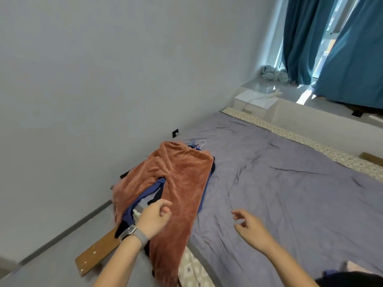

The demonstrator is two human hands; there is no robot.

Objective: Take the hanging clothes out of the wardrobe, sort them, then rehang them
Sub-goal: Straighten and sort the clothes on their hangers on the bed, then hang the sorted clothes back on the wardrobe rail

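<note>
Rust-brown velvet trousers (182, 179) lie flat on the left corner of the bed (279, 183), their legs hanging over the near edge. Dark blue and black garments (149, 193) lie under them and show between the legs. Several wire hangers (196, 144) poke out beyond the waistband. My left hand (154, 217), with a watch on the wrist, hovers over the trousers' right leg, fingers loosely curled and holding nothing. My right hand (249, 225) hovers above the grey-purple sheet to the right of the pile, fingers apart and empty.
A wall runs along the left. A brown wooden bed board (97, 253) sticks out at the lower left. At the far end stand a white bedside cabinet (255, 100), a window ledge with a crumpled cloth (271, 72), and blue curtains (331, 48). Dark clothing (352, 280) lies at the bottom right.
</note>
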